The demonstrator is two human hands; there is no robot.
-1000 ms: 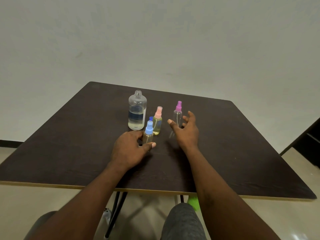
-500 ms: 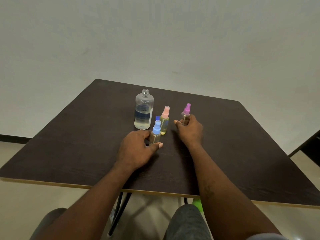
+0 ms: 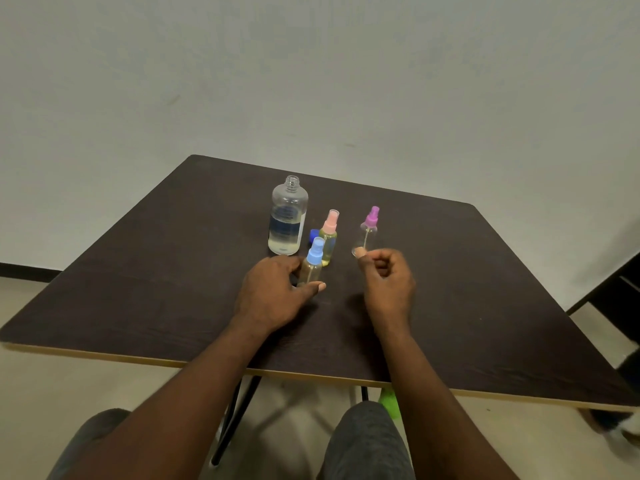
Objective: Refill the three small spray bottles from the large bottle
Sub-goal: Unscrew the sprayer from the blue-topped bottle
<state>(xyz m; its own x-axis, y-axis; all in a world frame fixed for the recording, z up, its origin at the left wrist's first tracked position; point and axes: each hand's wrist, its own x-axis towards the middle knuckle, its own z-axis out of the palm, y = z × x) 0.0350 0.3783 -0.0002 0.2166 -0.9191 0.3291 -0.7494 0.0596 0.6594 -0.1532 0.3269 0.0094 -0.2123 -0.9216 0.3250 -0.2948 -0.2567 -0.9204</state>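
We find the left hand point(image 3: 273, 296) curled round the blue-capped spray bottle point(image 3: 312, 263), thumb across its front and fingers behind. The bottle stands upright on the worktop point(image 3: 138, 289). The right hand point(image 3: 388, 282) is held just beside the left, the two not touching. Its fingers are curled in, and the thumb tip presses the base of the purple-capped spray bottle point(image 3: 369, 230), which it pinches at the lower end. This bottle looks clear inside. We cannot tell whether its base touches the worktop or is raised off it.

Just beyond the left hand's fingertips stands the pink-capped spray bottle point(image 3: 329, 237), holding pale yellow liquid. Beyond the left hand and slightly to its left stands the large bottle point(image 3: 287, 220), neck uncapped and partly filled with pale liquid. A small blue cap point(image 3: 313, 233) lies between these two bottles.

The worktop is dark brown with a wood grain and a light edge band, and it is carried on black metal legs point(image 3: 239, 410). Behind it rises a plain pale grey wall point(image 3: 311, 81) with a dark skirting strip point(image 3: 27, 271) far to the left of the left hand. The floor point(image 3: 86, 386) is beige. Dark furniture point(image 3: 609, 289) stands far to the right of the right hand. A green object point(image 3: 388, 402) shows below the worktop's near edge, under the right forearm.
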